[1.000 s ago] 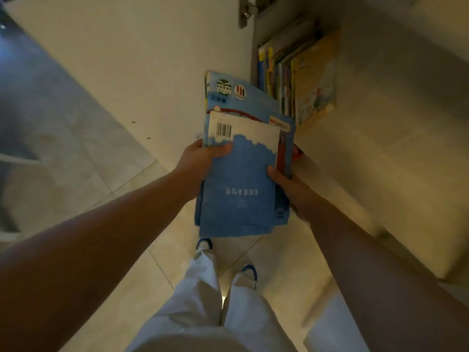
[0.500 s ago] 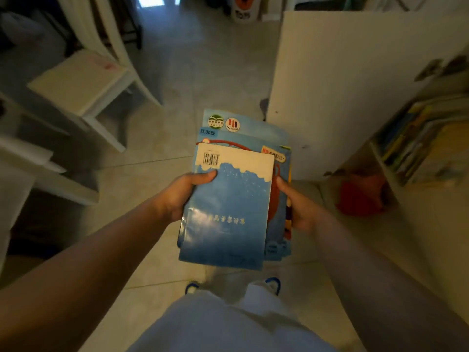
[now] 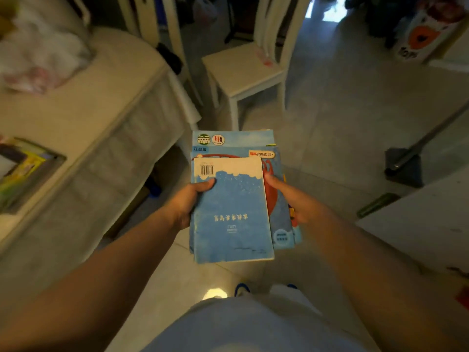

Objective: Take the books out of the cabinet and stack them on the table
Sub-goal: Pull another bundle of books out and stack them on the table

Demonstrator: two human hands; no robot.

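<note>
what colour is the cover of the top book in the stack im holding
Blue, with a white strip holding a barcode along its far edge; the top book shows clearly in the head view.

From up here I see both my forearms bare all the way into the near corners, no sleeve, watch or band on either one. My left hand [image 3: 189, 201] and right hand [image 3: 297, 203] carry no gloves and no rings that I can make out. Below them, near the bottom edge, I am wearing pale, light-coloured trousers [image 3: 243, 323]. Past the trouser hems sit my shoes [image 3: 242, 289], white with blue trim round the toes; the right one is mostly hidden.
</note>
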